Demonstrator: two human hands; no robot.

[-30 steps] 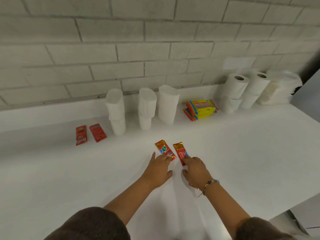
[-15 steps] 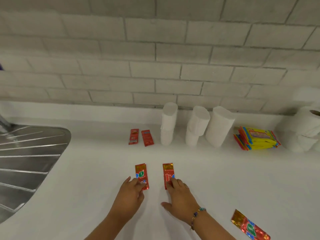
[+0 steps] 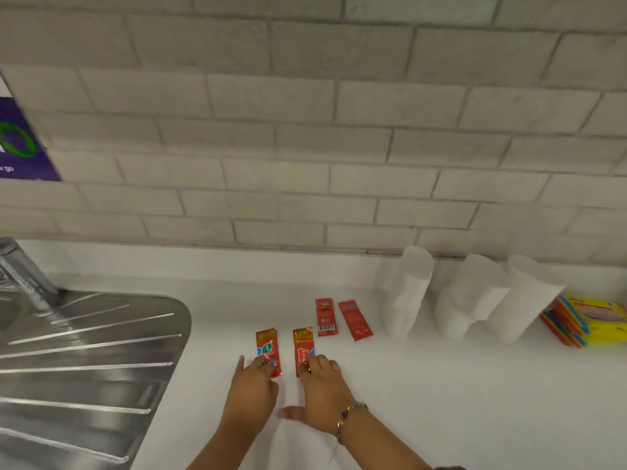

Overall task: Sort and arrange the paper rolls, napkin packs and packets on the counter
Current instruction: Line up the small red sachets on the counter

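Two red foil packets lie flat side by side on the white counter [image 3: 441, 385]. My left hand [image 3: 252, 390] presses its fingertips on the lower end of the left packet [image 3: 267, 347]. My right hand [image 3: 322, 391], which wears a bead bracelet, presses on the lower end of the right packet [image 3: 303, 344], thumb spread out. Just behind to the right lie two more red packets [image 3: 326, 317] [image 3: 354, 320]. Three white napkin stacks [image 3: 409, 293] [image 3: 471, 300] [image 3: 522, 303] stand along the wall. A pile of yellow napkin packs [image 3: 592, 320] lies at the far right edge.
A steel sink drainboard [image 3: 84, 368] fills the left side, with a tap [image 3: 23, 276] at its back. A purple box [image 3: 17, 144] shows at the left edge. A grey brick wall [image 3: 305, 130] runs close behind the counter.
Both hands have slid their two packets left along the counter, close to the two packets by the wall. The view swung left: the sink came in, the paper rolls went out.
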